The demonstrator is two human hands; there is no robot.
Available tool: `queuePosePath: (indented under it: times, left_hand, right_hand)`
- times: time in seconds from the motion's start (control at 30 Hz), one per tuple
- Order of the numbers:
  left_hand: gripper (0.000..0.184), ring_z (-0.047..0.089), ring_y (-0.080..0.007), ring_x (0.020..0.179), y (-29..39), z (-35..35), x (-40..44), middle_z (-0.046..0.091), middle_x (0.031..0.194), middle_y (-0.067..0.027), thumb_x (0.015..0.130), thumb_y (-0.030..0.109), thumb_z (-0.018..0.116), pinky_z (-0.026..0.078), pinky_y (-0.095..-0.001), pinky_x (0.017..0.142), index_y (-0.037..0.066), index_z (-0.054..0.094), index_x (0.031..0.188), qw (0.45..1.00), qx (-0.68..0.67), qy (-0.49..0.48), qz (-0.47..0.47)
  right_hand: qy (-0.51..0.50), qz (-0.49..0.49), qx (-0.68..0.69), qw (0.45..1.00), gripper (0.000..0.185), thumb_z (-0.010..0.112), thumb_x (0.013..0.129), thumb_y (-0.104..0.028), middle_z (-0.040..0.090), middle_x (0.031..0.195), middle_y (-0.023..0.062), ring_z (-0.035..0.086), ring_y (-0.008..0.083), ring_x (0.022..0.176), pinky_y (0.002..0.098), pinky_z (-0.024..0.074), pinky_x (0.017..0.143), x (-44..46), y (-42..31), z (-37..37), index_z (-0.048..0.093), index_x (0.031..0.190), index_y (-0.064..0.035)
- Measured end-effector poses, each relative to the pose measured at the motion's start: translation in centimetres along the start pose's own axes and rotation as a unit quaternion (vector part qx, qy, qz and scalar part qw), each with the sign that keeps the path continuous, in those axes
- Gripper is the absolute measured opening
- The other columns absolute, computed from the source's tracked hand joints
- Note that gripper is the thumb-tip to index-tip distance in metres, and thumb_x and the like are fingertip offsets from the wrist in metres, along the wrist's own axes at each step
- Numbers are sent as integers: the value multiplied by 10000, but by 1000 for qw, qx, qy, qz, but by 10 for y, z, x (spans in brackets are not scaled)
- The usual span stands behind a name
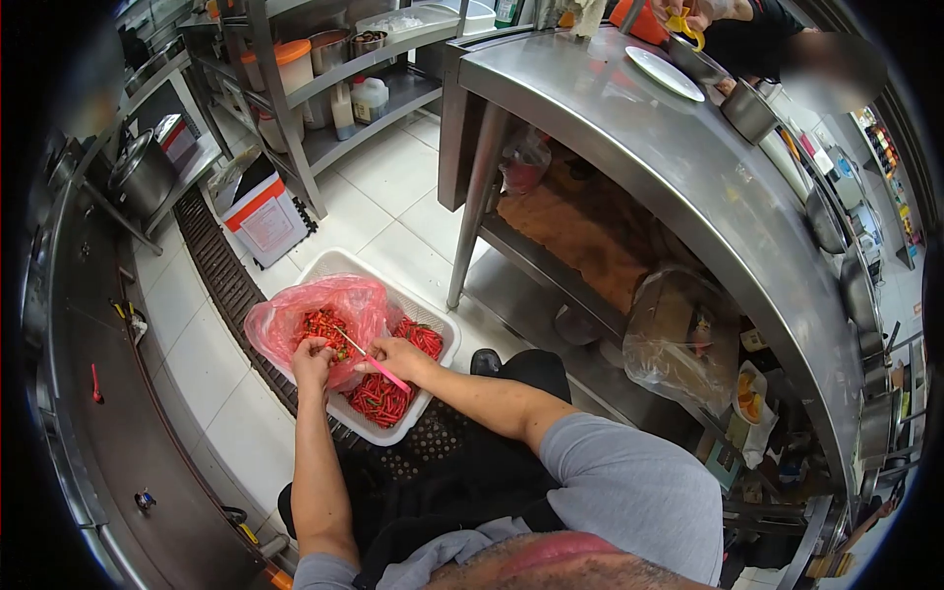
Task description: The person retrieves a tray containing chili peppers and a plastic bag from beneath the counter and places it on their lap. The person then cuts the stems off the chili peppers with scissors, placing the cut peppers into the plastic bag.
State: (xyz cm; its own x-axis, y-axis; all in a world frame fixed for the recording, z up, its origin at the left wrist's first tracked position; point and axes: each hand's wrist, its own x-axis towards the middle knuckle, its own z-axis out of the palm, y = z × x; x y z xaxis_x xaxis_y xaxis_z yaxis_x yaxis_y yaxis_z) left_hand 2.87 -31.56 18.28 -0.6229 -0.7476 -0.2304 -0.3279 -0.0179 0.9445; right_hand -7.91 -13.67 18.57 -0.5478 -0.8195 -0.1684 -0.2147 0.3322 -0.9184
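Note:
My right hand (398, 360) is closed around a slim pink-handled knife (387, 375), its thin blade pointing into a pink plastic bag (270, 323). Inside the bag's open mouth lie small red chilies (323, 323) with some green and orange among them. At the bag's near edge is my left hand (313, 362), fingers pinched together close to the blade; what they hold is too small to make out. The bag rests in a white plastic basket (442, 346). More long red chilies (381, 401) fill the basket beside and below the bag.
A steel worktable (590, 84) with a loaded lower shelf stands to the right. Another person's hand (700, 14) works at its far side. A white-and-orange box (264, 213) sits beyond the basket, near a floor drain grate (211, 258). Steel shelving (334, 81) stands behind.

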Motion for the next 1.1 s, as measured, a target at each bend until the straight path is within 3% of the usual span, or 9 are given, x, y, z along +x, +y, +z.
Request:
queuePosePath:
  times: [0.43,0.6,0.67,0.73,0.8,0.83,0.9,1.0,1.1]
  left_hand:
    - [162,590,-116,675,1,0,-1,618,818,-42,802,-56,611,474,-241,569,11,611,950,1000,18,-11,16]
    - [230,623,-161,745,10,-7,1,649,880,-85,775,-13,646,510,-279,648,4,620,1003,999,45,6,2]
    - [308,640,-206,817,-59,-22,59,666,954,-115,744,6,653,522,-314,753,2,635,1051,989,90,18,114]
    - [347,640,-232,884,-46,-20,64,667,1012,-131,731,14,647,508,-325,835,9,649,1078,957,223,10,185]
    - [358,647,-272,906,-100,-22,113,658,1057,-165,734,40,642,505,-338,852,13,656,1090,838,383,79,379]
    - [358,647,-272,906,-99,-20,122,658,1057,-165,734,40,642,505,-338,852,13,656,1090,838,372,72,393]
    - [370,653,-302,906,-82,-5,131,663,1057,-183,752,63,626,508,-361,842,16,650,1118,884,386,-11,263]
    - [353,656,-322,901,-9,21,77,670,1032,-194,770,74,612,508,-377,838,4,646,1114,931,285,-68,216]
    - [311,659,-310,900,3,47,50,680,1004,-186,792,76,604,509,-373,835,-8,647,1088,910,301,-16,285]
  right_hand:
    - [8,-11,-6,1000,537,761,753,-480,609,717,102,581,189,664,331,486,653,-2,-1,-1,614,917,9]
    - [38,-21,-54,998,566,766,730,-508,631,742,119,613,202,694,333,492,664,0,0,-2,620,919,5]
    - [66,2,-30,997,563,767,726,-516,637,750,113,618,203,700,333,493,660,-8,-4,-11,623,908,-3]
    - [97,24,-7,995,561,769,722,-523,644,757,107,623,203,707,334,493,656,-38,0,-30,626,896,-10]
    - [119,36,45,991,543,770,724,-523,642,743,88,621,198,717,333,488,638,-67,2,-39,622,871,-22]
    - [100,73,97,988,517,772,738,-505,633,723,80,610,182,656,325,480,597,-90,3,-45,617,866,-29]
    - [117,86,85,986,489,761,763,-483,621,686,78,586,158,531,308,482,545,-129,-4,-60,619,890,-33]
    - [163,54,67,983,501,757,765,-476,645,682,75,618,163,526,300,499,549,-176,-9,-85,632,936,-21]
    - [259,-19,-38,965,488,757,772,-449,651,689,73,636,165,549,303,505,557,-203,3,-102,634,960,-16]
